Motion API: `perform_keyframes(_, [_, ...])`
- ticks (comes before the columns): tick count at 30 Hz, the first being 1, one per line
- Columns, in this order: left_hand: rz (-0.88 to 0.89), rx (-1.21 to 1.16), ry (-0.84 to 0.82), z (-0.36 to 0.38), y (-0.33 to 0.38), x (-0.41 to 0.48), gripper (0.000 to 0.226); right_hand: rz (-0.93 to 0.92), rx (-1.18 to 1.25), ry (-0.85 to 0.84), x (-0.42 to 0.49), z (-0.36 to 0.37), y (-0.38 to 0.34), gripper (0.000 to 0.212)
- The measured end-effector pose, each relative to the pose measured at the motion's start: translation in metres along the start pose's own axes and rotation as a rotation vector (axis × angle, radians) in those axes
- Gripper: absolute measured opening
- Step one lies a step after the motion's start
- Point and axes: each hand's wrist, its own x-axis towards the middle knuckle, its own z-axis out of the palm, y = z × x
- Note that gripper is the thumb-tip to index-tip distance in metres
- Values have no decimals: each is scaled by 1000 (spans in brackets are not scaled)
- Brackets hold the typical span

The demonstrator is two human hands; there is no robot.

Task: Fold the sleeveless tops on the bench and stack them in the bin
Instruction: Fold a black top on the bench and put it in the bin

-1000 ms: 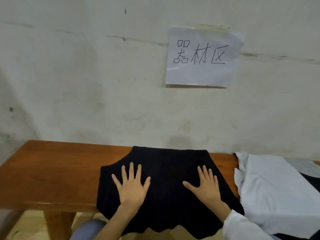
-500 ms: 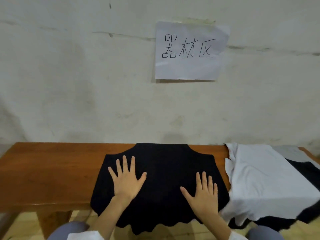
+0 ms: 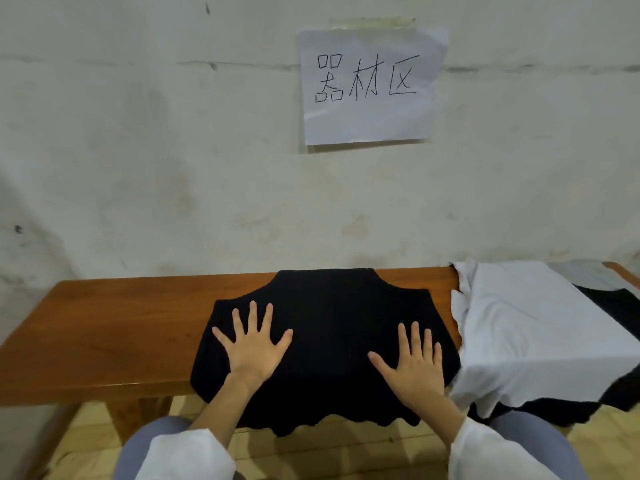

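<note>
Black sleeveless top (image 3: pixel 332 341) spread flat across the middle of the wooden bench (image 3: pixel 121 327), neck end at the far edge by the wall, scalloped hem hanging over the near edge. Left hand (image 3: pixel 254 344) pressed palm-down on the top's left half, fingers splayed wide, gripping nothing. Right hand (image 3: pixel 414 365) likewise flat and spread on the right half, close to the top's right border, holding nothing. Long stretch of bare, glossy orange-brown wood open toward the bench's left end. Right end crowded: white garment (image 3: pixel 533 334) draped just beside the black top, ragged left border, over another dark garment (image 3: pixel 609 306), both spilling past the near edge. Top's fabric matte, finely textured. Rough, stained plaster wall (image 3: pixel 138 168) directly behind, with a taped paper sign (image 3: pixel 370 84) handwritten in ink.
</note>
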Motion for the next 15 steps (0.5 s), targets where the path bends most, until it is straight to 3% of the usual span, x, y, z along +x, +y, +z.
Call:
perform_keyframes(4, [-26,-79,18,-4,3,-7,77,-56,118,-74,2,-14,6,93])
perform_keyframes(6, [80,-206,291,-1,4,-26,58,-122,316,60,-9,-16,11,66])
perform_keyframes(8, [337,-332,566,11,3,-54,36,-207,482,203,-33,-14,16,37])
perform_keyframes(9, [480,-375,597,20,3,-69,28,-251,503,207,-45,-10,19,23])
perform_keyframes(12, [681,-372,378,59,-2,-95,27,-293,459,83,-65,25,38,10])
perform_keyframes(13, [636,-358,264,78,-7,-93,28,-246,454,41,-64,39,46,6])
perform_keyframes(15, [331,-329,-17,106,-21,-81,25,-57,479,-94,-53,60,56,13])
